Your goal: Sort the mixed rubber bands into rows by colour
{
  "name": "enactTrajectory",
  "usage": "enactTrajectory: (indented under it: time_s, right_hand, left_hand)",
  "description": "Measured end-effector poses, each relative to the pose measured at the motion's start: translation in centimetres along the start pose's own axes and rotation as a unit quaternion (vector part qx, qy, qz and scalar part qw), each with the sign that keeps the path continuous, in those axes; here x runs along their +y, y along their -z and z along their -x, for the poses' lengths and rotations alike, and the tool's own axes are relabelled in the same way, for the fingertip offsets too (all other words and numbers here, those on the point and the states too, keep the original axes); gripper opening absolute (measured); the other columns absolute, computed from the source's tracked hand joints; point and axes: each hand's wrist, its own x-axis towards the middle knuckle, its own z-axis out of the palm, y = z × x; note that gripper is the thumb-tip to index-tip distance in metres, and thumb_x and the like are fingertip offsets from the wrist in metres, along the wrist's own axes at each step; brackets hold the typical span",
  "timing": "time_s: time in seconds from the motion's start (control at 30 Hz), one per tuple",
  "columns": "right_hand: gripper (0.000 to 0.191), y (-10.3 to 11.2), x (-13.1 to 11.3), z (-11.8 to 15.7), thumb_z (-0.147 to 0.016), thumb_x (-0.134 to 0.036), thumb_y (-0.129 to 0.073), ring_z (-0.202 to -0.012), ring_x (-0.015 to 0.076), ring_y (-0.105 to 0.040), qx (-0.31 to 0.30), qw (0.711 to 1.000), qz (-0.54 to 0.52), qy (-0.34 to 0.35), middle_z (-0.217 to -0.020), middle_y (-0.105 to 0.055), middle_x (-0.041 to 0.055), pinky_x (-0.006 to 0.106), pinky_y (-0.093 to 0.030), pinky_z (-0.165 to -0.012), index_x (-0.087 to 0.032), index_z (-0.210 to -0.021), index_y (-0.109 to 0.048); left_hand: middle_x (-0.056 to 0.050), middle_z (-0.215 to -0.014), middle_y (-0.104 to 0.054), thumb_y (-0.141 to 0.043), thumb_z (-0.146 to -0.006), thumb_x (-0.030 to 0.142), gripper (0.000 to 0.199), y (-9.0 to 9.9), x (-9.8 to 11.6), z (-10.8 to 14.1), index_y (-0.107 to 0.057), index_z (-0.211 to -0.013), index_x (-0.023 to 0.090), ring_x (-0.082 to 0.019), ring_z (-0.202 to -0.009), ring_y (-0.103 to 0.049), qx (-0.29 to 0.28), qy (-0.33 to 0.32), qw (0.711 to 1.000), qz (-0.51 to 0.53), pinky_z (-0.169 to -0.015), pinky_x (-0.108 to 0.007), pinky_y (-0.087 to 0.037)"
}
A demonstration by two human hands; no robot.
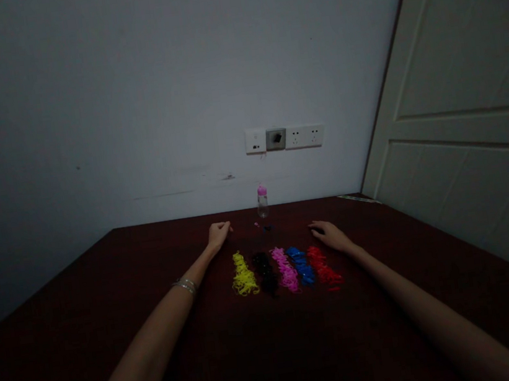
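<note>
Five piles of small bands lie side by side on the dark red table: yellow (244, 275), black (265, 271), pink (285, 270), blue (301, 265) and red (323, 266). Beyond the yellow pile my left hand (219, 234) rests on the table, its fingers curled together. My right hand (330, 234) rests beyond the red pile, fingers loosely bent and somewhat apart, with nothing seen in it. A clear bottle with a pink top (262, 202) stands upright near the wall. In front of it lie a small pink piece (257, 224) and a small dark piece (267, 228).
Behind the table (107, 278) rises a pale wall (154, 104) with a row of sockets (294, 138). A panelled door (458, 101) stands at the right. A flat pale strip (359, 199) lies at the table's back right corner.
</note>
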Motion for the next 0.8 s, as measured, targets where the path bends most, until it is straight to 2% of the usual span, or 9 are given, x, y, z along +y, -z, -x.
enactTrajectory:
  time_s: [0.17, 0.3, 0.4, 0.53, 0.67, 0.8]
  right_hand:
    - [0.032, 0.7, -1.0, -1.0, -0.081, -0.028, -0.049, -0.11, 0.0217, -0.056, -0.019, 1.0, 0.001, -0.011, -0.115, -0.063, 0.0097, 0.034, -0.039, -0.098, -0.017, -0.105, -0.067]
    - [0.028, 0.9, -3.8, -2.9, -0.081, -0.029, -0.05, -0.108, 0.0205, -0.055, -0.04, 0.999, 0.02, 0.018, -0.112, -0.064, 0.0058, 0.033, -0.041, -0.095, -0.022, -0.101, -0.068]
    - [0.027, 0.3, -6.6, -4.5, -0.082, -0.028, -0.049, -0.11, 0.0197, -0.053, -0.061, 0.996, 0.029, 0.049, -0.115, -0.062, 0.0051, 0.032, -0.04, -0.095, -0.022, -0.102, -0.067]
    - [0.028, -1.0, -9.6, -6.0, -0.084, -0.027, -0.049, -0.109, 0.019, -0.054, -0.087, 0.994, 0.027, 0.054, -0.117, -0.062, 0.0045, 0.031, -0.04, -0.093, -0.023, -0.105, -0.066]
    - [0.029, -2.0, -11.3, -6.6, -0.084, -0.029, -0.051, -0.106, 0.0198, -0.055, -0.118, 0.991, 0.043, 0.04, -0.115, -0.062, 0.0028, 0.032, -0.041, -0.09, -0.027, -0.109, -0.064]
    - [0.026, -2.2, -12.3, -6.8, -0.084, -0.03, -0.052, -0.104, 0.0212, -0.054, -0.118, 0.988, 0.092, 0.049, -0.113, -0.062, 0.0043, 0.033, -0.042, -0.086, -0.028, -0.106, -0.065]
  left_hand:
    - [0.003, -0.04, -0.04, -0.043, -0.071, 0.044, 0.038, 0.0, -0.3, 0.1, -0.06, -0.056, 0.014, -0.01, -0.044, -0.039, -0.016, 0.001, 1.0, 0.02, -0.049, -0.022, -0.029]
    - [0.004, -0.04, -0.04, -0.043, -0.071, 0.044, 0.038, 0.1, -0.2, 0.2, -0.06, -0.056, 0.014, -0.01, -0.044, -0.039, -0.023, -0.001, 0.999, 0.025, -0.049, -0.022, -0.029]
    - [0.003, -0.04, -0.042, -0.043, -0.071, 0.042, 0.036, 0.2, -0.1, 0.4, -0.06, -0.056, 0.014, -0.011, -0.044, -0.041, -0.009, 0.001, 0.999, 0.033, -0.049, -0.022, -0.03]
    - [0.002, -0.039, -0.043, -0.042, -0.072, 0.04, 0.036, 0.4, 0.3, 0.6, -0.061, -0.056, 0.014, -0.011, -0.044, -0.042, 0.003, 0.019, 1.0, 0.024, -0.049, -0.022, -0.03]
    - [0.002, -0.04, -0.045, -0.042, -0.072, 0.039, 0.036, 0.6, 1.2, 1.1, -0.063, -0.056, 0.014, -0.011, -0.045, -0.042, 0.003, 0.029, 1.0, 0.006, -0.05, -0.022, -0.031]
    - [0.001, -0.04, -0.045, -0.042, -0.072, 0.04, 0.037, 0.7, 1.9, 1.6, -0.062, -0.055, 0.014, -0.011, -0.045, -0.043, 0.0, 0.026, 1.0, -0.001, -0.05, -0.022, -0.032]
